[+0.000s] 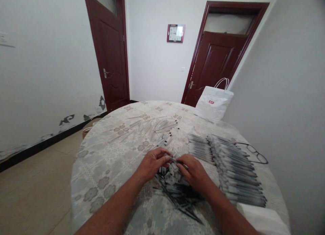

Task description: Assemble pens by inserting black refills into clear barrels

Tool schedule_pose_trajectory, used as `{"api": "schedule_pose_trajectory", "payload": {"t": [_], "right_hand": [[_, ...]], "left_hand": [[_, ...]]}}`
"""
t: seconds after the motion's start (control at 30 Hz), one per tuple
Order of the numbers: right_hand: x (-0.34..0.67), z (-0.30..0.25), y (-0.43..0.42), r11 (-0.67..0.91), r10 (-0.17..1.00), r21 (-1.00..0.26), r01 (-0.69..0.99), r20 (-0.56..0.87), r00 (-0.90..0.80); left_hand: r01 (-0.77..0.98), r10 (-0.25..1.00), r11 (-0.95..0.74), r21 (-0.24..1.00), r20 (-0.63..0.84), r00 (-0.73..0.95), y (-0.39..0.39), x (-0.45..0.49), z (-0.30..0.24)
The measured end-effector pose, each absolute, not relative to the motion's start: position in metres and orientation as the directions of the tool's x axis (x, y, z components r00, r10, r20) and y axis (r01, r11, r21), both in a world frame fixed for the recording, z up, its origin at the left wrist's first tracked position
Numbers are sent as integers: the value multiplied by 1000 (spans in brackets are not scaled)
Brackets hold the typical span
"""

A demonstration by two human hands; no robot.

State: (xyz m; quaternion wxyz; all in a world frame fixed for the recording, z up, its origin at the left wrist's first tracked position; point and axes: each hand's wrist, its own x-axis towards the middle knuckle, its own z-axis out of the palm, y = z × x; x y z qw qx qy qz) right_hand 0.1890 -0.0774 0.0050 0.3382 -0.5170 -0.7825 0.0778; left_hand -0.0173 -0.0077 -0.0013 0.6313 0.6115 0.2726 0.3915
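Pen is being held over the tabletop, the fingers of the left hand and right hand pinching its ends. Loose pen parts are lying beneath, with rows of pens just right.

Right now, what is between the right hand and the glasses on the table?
Rows of pens lie side by side between the right hand and the glasses, seen in the head view.

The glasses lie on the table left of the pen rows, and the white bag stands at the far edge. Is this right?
Not quite. The head view shows the glasses right of the pen rows, not left. The white bag does stand at the far edge of the table.
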Motion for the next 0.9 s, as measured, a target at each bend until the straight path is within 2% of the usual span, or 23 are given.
{"api": "schedule_pose_trajectory", "payload": {"t": [0.1,0.2,0.33,0.43,0.53,0.9], "right_hand": [[194,4,-75,469,836,-296,832,454,-310],[210,6,-71,350,879,-161,923,396,-265],[247,10,-68,-29,972,10,1000,233,26],[269,9,-68,-237,966,106,966,130,223],[279,5,-67,-286,956,140,948,106,272],[275,-4,-61,-225,971,97,970,100,215]], "left_hand": [[-57,837,-137,989,146,528,-7,-19,1],[-13,877,-149,989,138,461,-3,-23,4],[-31,916,-121,992,124,381,2,-29,6],[-9,933,-107,994,104,345,4,-32,8],[18,940,-101,995,89,330,3,-32,10],[84,934,-120,989,84,347,4,-32,9]]}}
